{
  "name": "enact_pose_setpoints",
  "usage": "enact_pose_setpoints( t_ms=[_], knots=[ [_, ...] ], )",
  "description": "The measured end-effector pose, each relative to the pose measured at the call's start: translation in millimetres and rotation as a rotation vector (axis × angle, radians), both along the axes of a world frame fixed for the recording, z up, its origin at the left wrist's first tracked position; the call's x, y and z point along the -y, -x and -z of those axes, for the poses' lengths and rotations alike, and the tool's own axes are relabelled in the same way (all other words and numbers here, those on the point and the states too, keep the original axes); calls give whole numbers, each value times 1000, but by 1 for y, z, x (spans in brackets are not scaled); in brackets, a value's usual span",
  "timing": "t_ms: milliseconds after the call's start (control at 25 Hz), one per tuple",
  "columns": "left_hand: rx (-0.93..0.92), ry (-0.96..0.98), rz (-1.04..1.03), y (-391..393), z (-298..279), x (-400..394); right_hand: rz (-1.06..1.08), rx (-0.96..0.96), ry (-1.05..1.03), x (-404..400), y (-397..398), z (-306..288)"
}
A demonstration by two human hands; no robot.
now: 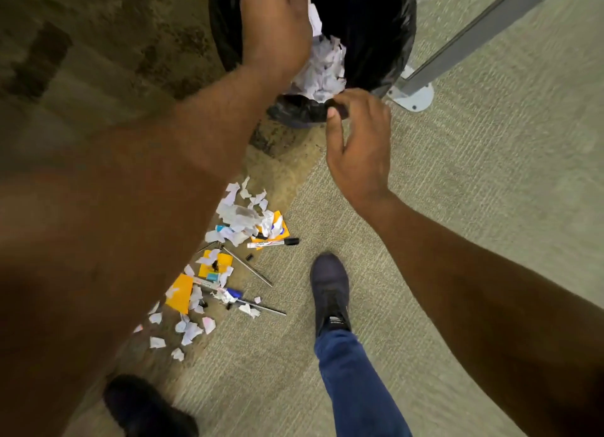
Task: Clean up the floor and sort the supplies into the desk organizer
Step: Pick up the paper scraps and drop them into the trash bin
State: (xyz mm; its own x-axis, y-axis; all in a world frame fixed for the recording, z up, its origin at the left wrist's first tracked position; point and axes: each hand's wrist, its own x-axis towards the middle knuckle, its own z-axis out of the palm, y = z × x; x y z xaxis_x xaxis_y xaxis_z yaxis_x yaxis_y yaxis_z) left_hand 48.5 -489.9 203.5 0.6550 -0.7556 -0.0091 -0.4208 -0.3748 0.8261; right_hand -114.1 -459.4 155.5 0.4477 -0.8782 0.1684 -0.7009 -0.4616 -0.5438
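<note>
The left hand (274, 28) reaches over the mouth of the bin (369, 34), which is lined with a black bag; white paper shows at its fingertips, but its fingers are hidden, so whether the grip has hold of that paper cannot be told. The right hand (356, 142) pinches the bag's near rim between thumb and fingers. Torn paper (322, 70) is heaped inside the bin. On the carpet floor (457, 191), near the person's shoe (328, 286), lies a scatter of paper scraps (240, 214), yellow notes (179, 293), a marker (273, 243), pens (261, 307) and small clips. A grey table leg (457, 44) stands just beside the bin.
</note>
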Motion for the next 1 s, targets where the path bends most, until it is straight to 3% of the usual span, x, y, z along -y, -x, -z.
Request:
enact_pose_setpoints(
  t_ms=[80,200,280,400,480,680,1000],
  knots=[
    [36,-108,70,-4,13,19,-42,-10,-27,-15,13,6],
    [79,-444,322,-6,38,16,-88,-33,-82,-29,18,12],
    [82,-476,381,-6,41,-6,-105,-49,-104,-37,16,16],
    [187,-198,237,-10,40,-64,-145,-49,-153,-55,10,22],
    [144,-117,63,-14,48,-122,-191,-73,-192,-75,4,28],
    [17,-392,-173,2,76,-301,-309,-151,-303,-141,4,44],
    [-110,-796,-125,41,88,-494,-594,-356,-453,-259,-14,56]
  ],
)
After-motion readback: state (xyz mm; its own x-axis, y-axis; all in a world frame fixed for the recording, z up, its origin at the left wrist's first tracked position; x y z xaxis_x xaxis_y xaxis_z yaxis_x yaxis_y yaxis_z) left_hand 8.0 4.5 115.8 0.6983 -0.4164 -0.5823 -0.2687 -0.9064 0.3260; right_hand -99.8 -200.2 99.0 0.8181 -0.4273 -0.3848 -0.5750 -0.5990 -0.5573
